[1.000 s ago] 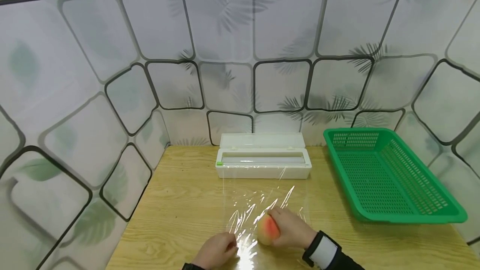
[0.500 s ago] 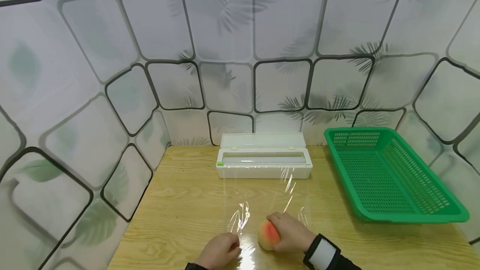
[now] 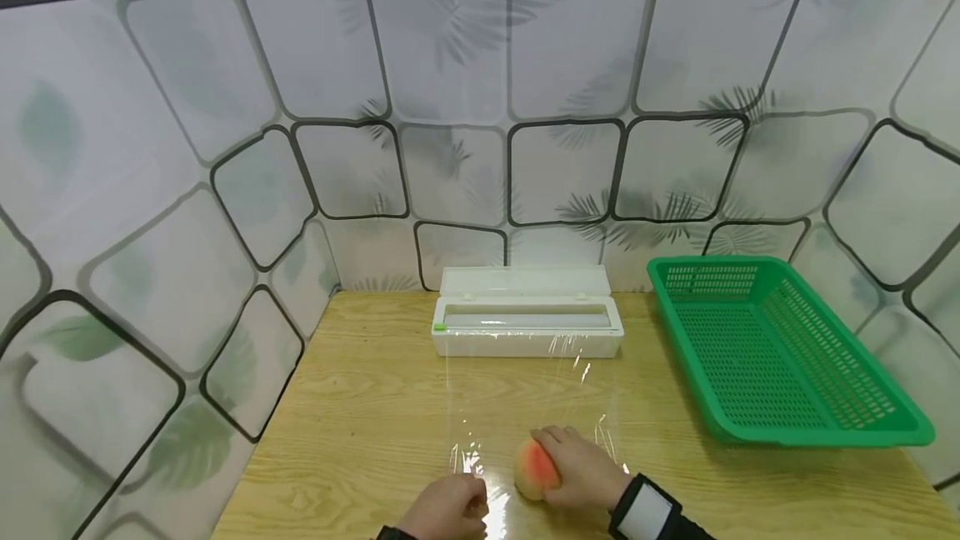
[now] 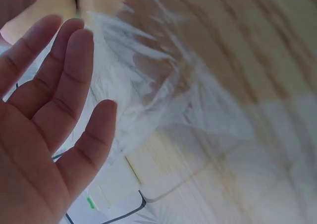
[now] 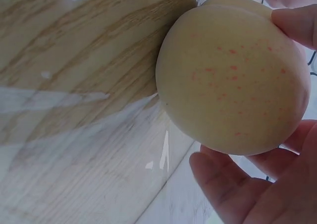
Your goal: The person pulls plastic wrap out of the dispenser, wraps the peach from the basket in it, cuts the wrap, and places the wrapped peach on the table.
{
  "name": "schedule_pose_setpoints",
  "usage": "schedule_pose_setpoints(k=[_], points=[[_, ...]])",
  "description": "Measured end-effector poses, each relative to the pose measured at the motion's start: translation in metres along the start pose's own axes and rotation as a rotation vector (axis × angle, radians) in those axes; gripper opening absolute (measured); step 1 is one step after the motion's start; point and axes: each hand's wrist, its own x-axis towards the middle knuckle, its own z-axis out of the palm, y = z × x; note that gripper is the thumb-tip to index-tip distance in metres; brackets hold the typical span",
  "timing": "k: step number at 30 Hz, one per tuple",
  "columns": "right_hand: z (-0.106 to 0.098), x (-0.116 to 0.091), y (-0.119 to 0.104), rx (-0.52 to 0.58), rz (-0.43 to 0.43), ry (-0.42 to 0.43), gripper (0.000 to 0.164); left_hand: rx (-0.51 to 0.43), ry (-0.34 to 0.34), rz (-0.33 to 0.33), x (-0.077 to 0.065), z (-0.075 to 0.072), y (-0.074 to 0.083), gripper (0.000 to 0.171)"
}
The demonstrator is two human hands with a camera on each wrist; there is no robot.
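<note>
My right hand (image 3: pixel 585 469) grips a peach (image 3: pixel 534 470), fingers and thumb around its side, low over the table. The right wrist view shows the peach (image 5: pixel 233 80) up close, pale yellow with small red specks. Clear cling film (image 3: pixel 525 407) stretches from the dispenser (image 3: pixel 527 343) toward the front of the table, passing around both hands. Left of the peach, my left hand (image 3: pixel 450 508) holds the film's near part with bent fingers. In the left wrist view the film (image 4: pixel 133 70) rises in creases to the fingertips (image 4: pixel 79 38); the pinch itself is hidden.
The white dispenser's lid (image 3: pixel 525 280) stands raised at the back of the wooden table (image 3: pixel 360 407). A green plastic basket (image 3: pixel 712 407) occupies the right side. Patterned cloth (image 3: pixel 450 65) hangs behind and at both sides.
The left hand has shifted slightly right and toward the front edge. Glints on the film have moved and lessened. The right hand and peach have sunk slightly lower in view.
</note>
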Motion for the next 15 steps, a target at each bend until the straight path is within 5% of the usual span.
schedule_pose_setpoints(k=[8,15], points=[[0.005,-0.012,0.004,0.019,0.017,0.083,0.084,0.038,-0.049,0.004,-0.005,0.000,-0.002,0.027],[0.011,-0.039,0.022,-0.095,0.036,0.183,0.083,0.071,-0.047,0.020,-0.010,0.000,-0.005,0.030]])
